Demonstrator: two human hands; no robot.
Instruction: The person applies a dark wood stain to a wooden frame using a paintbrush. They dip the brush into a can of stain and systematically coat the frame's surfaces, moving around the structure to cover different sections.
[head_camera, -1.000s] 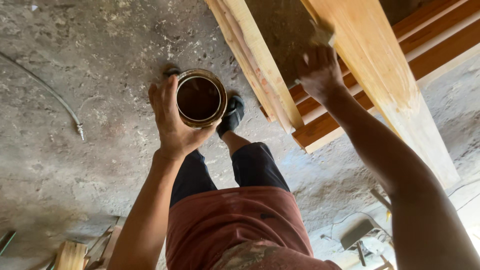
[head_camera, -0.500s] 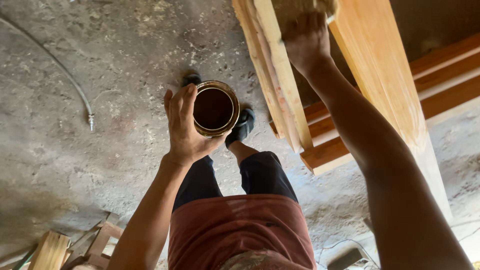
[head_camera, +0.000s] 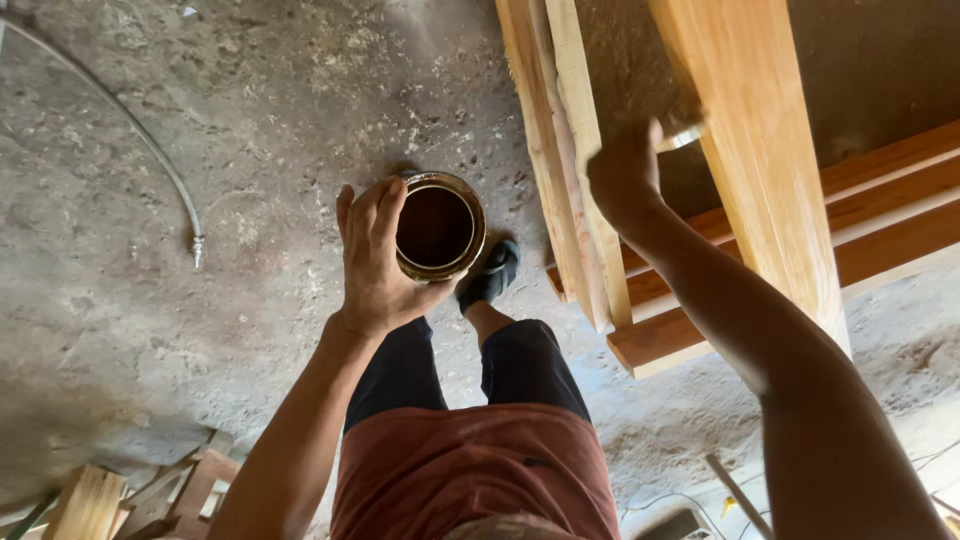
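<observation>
Two hands are at work over a concrete floor (head_camera: 180, 150). Left hand (head_camera: 375, 260), centre frame, is wrapped around a round tin (head_camera: 438, 228) of dark liquid, held upright with its open mouth facing the camera; its axis runs vertically, toward the floor. Right hand (head_camera: 625, 175), upper right, is closed on a small tool, probably a brush (head_camera: 682, 135), whose tip touches the underside edge of a pale plank (head_camera: 760, 170); the grip itself is partly hidden. That plank's long axis runs from top centre down to the right. A second plank (head_camera: 565, 160) lies just left of it. Judgement: good practice calls for a level tin and strokes along the grain.
</observation>
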